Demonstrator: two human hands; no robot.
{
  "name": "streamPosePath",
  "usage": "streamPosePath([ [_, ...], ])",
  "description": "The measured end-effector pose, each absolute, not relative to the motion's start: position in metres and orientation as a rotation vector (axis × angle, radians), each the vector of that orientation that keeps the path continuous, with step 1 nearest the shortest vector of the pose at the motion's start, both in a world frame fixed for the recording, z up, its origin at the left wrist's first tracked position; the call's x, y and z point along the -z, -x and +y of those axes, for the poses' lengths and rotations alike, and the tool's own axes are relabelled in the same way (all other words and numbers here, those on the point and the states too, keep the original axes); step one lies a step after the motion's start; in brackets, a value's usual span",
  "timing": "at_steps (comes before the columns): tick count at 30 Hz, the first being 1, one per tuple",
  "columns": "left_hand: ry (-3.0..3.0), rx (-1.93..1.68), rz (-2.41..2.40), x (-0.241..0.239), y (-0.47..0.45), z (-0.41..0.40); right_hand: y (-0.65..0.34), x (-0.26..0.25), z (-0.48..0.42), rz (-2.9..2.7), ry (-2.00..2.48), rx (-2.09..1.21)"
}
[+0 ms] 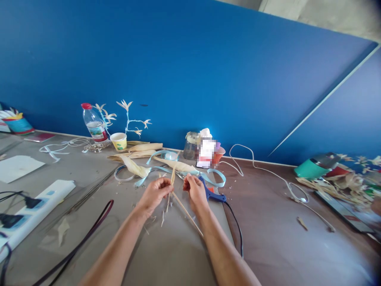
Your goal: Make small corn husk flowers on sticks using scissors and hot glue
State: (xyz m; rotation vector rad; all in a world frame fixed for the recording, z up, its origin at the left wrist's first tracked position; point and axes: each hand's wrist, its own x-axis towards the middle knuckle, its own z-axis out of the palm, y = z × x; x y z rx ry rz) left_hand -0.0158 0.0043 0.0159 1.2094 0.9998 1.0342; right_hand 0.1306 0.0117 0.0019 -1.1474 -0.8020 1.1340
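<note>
My left hand (155, 193) is closed in a pinch on a thin dry straw strip (172, 183) that stands nearly upright between both hands. My right hand (195, 190) is closed too, its fingers curled on a long thin stick (186, 212) that slants down to the right over the table. Both hands hover over a grey sheet (166, 254). A blue glue gun (212, 194) lies just right of my right hand, its black cord (236, 226) trailing toward me.
Corn husks (139, 169) and light blue ribbon (214, 178) lie beyond my hands. A water bottle (94, 124), yellow cup (119, 141), glass jar (191, 145) and husk flower sprig (127, 117) stand along the blue wall. White power strip (32, 208) at left; husk pile (342, 184) at right.
</note>
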Motion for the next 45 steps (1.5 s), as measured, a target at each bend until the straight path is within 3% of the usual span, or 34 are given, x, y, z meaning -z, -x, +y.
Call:
streamPosePath([
  [7, -0.990, -1.282, 1.039, -0.009, 0.029, 0.019, -0.135, -0.011, 0.008, -1.049, 1.290, -0.927],
  [21, -1.023, -1.306, 1.020, -0.013, 0.029, 0.016, -0.158, -0.038, -0.004, -1.426, 1.324, -0.849],
  [36, -1.074, -1.260, 1.085, -0.003, 0.027, 0.018, -0.204, -0.025, -0.036, -1.777, 2.158, -0.300],
  [45, -1.091, -1.244, 1.093, 0.001, 0.024, 0.019, -0.189, -0.003, -0.061, -1.978, 2.296, -0.107],
])
